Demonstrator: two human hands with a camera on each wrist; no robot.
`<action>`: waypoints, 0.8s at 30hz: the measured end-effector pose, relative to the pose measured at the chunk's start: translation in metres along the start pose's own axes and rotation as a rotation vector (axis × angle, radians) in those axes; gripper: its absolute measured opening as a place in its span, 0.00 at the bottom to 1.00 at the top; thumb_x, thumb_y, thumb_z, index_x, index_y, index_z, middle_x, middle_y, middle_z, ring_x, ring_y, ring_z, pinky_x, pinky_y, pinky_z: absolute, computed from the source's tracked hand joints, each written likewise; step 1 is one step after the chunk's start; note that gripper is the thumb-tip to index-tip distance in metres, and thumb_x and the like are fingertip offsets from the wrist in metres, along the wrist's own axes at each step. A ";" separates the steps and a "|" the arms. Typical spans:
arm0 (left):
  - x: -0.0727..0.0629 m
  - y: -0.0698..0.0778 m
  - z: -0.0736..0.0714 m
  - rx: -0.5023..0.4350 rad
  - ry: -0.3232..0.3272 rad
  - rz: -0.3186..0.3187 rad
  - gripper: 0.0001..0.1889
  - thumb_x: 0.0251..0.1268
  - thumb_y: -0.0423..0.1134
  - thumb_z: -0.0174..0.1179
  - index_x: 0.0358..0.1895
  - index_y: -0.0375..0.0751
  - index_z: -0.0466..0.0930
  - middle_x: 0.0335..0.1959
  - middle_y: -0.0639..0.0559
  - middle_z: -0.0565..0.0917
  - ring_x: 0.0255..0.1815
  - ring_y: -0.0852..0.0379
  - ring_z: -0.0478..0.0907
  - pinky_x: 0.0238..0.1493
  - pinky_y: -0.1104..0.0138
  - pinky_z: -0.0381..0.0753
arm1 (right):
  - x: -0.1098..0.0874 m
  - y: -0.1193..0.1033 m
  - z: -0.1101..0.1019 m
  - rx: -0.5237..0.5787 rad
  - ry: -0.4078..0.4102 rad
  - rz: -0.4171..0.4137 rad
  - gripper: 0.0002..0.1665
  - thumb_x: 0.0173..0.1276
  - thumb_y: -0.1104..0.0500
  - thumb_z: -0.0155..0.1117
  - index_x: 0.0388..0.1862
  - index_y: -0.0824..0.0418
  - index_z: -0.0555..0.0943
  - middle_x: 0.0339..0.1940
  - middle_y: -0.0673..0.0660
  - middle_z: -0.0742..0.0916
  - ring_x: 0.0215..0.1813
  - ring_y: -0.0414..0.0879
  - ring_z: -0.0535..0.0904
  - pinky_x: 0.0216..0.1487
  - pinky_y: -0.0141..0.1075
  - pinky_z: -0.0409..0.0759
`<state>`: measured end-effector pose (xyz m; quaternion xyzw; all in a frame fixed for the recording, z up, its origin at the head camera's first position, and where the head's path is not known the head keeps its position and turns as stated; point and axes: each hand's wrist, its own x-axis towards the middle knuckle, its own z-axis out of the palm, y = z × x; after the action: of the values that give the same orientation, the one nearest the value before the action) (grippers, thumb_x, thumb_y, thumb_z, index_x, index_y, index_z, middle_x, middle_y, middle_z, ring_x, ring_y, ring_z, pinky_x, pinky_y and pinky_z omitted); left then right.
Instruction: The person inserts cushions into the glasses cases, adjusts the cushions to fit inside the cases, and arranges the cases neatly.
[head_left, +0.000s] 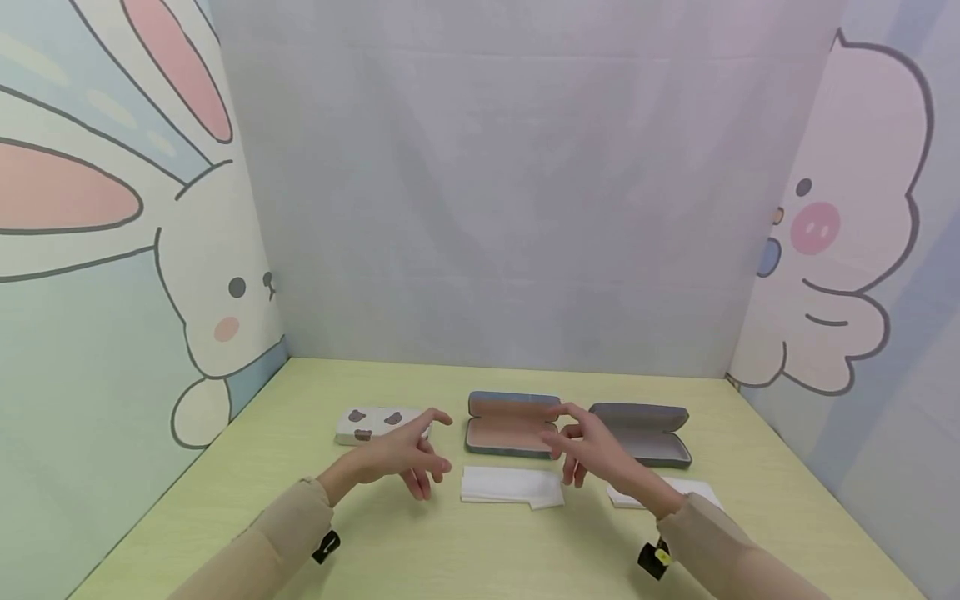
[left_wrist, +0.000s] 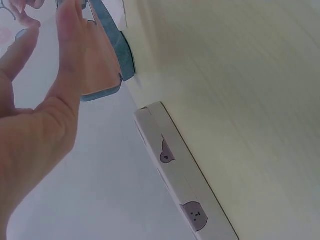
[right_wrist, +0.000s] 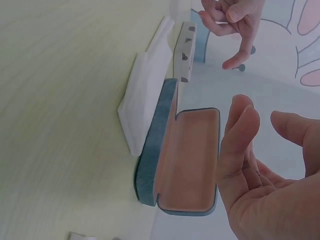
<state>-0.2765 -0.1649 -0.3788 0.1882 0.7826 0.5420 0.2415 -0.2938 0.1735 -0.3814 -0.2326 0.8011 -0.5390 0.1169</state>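
My left hand (head_left: 396, 454) hovers above the table with fingers loosely bent and nothing in them, right by a closed white glasses case (head_left: 363, 429) with a bear print. That case lies lower in the left wrist view, where its edge (left_wrist: 170, 155) shows. Empty as well, my right hand (head_left: 596, 450) is raised between two open glasses cases. One is blue with a peach lining (head_left: 506, 435), its lid standing up; the right wrist view shows its lining (right_wrist: 192, 160). The other, a dark grey case (head_left: 652, 446), is partly hidden by that hand.
A folded white cloth (head_left: 498, 485) lies in front of the blue case. Another white cloth (head_left: 693, 487) sits before the grey case, partly behind the right forearm. The yellow-green table (head_left: 465, 558) ends at a pale back curtain (head_left: 480, 208), with cartoon-printed panels at both sides.
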 end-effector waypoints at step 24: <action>0.007 -0.029 0.022 -0.316 -0.065 -0.081 0.41 0.66 0.35 0.60 0.75 0.46 0.42 0.35 0.32 0.86 0.28 0.51 0.86 0.36 0.58 0.89 | -0.023 0.042 -0.008 0.130 -0.087 0.159 0.38 0.70 0.52 0.60 0.73 0.60 0.56 0.30 0.60 0.85 0.15 0.41 0.74 0.12 0.28 0.65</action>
<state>-0.2702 -0.1541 -0.4133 0.1336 0.6865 0.6416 0.3150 -0.2876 0.2048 -0.4184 -0.1832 0.7745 -0.5683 0.2088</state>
